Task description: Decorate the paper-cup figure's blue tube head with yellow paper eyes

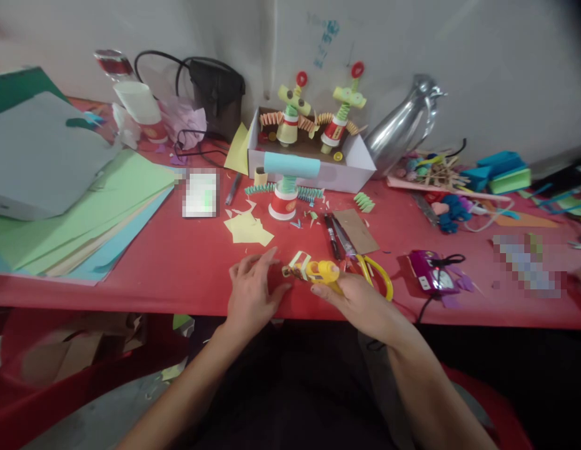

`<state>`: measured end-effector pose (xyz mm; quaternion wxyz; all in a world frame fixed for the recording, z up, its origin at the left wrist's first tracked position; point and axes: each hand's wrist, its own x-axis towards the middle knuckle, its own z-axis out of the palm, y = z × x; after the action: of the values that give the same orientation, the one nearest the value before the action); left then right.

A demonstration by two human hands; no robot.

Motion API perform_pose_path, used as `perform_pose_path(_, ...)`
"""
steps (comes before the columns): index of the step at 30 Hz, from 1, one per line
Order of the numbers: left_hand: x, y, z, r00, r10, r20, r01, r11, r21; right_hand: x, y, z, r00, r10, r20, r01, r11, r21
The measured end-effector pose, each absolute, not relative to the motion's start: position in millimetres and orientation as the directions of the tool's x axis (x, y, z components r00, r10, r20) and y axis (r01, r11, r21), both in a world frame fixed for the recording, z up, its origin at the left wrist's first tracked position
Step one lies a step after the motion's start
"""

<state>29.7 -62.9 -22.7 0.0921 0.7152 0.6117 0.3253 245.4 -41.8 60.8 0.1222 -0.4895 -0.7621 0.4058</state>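
Observation:
My right hand (pixel 353 300) is closed around a yellow glue gun (pixel 324 272) near the front edge of the red table (pixel 187 262), its tip pointing left. The tip meets a small pale-yellow paper loop (pixel 297 264). My left hand (pixel 250 290) lies flat on the table just left of that loop, fingers spread, fingertips close to it and holding nothing. A paper-cup figure with a blue tube head (pixel 285 187) stands further back in the middle.
A white box (pixel 351 165) holds two more cup figures. Yellow-handled scissors (pixel 377 272), markers (pixel 335 236), a brown card piece (pixel 360 230) and a purple device (pixel 431 272) lie to the right. Stacked coloured paper (pixel 84 212) fills the left. A silver jug (pixel 403 125) and black bag (pixel 215 94) stand behind.

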Motion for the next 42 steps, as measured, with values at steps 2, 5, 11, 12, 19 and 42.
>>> perform_pose_path(2, 30, -64, -23, 0.047, 0.934, 0.355, 0.817, -0.24, 0.524, 249, -42, 62, -0.483, 0.85, -0.209, 0.656, 0.194, -0.729)
perform_pose_path(5, 29, -65, -23, 0.043, 0.938, 0.345, 0.818, -0.231, 0.527, 260, -39, 64, -0.454, 0.88, -0.141, 0.651, 0.22, -0.726)
perform_pose_path(11, 30, -59, -10, -0.069, 0.96, 0.271, 0.706, -0.145, 0.694, 280, -31, 67, -0.34, 0.938, -0.067, 0.627, 0.173, -0.76)
perform_pose_path(12, 30, -57, -5, -0.104, 0.959, 0.264, 0.653, -0.134, 0.745, 281, -32, 66, -0.356, 0.932, -0.066, 0.592, 0.171, -0.787)
perform_pose_path(19, 31, -41, 24, -0.181, 0.982, 0.059, 0.228, -0.017, 0.973, 277, -44, 57, -0.366, 0.927, -0.082, 0.475, 0.111, -0.873)
perform_pose_path(42, 30, -41, 16, -0.318, 0.948, 0.017, 0.163, 0.037, 0.986, 296, -21, 61, -0.25, 0.968, 0.011, 0.736, 0.197, -0.648)
